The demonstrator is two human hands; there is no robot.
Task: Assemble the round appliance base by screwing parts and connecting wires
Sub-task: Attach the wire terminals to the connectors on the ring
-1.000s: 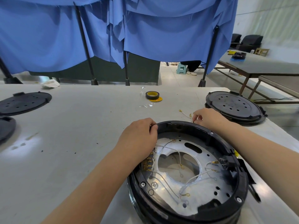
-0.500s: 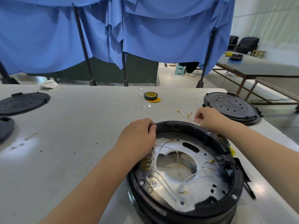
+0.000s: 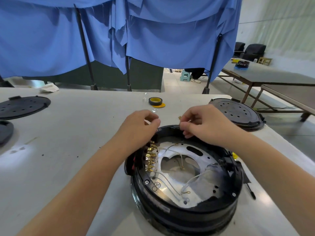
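Just below the right hand, whose fingers pinch a brass-tipped wire, lies the round base; left hand pinches something small alongside.

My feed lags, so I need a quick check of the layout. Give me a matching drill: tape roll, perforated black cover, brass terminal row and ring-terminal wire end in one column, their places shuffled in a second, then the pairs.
Things:
1. tape roll
2. perforated black cover
3. brass terminal row
4. ring-terminal wire end

Places:
A. inside the round base, along its left wall
B. on the table, beyond both hands
C. on the metal plate, near side of the base
D. on the table, right of the base

Pairs: 1-B, 2-D, 3-A, 4-C
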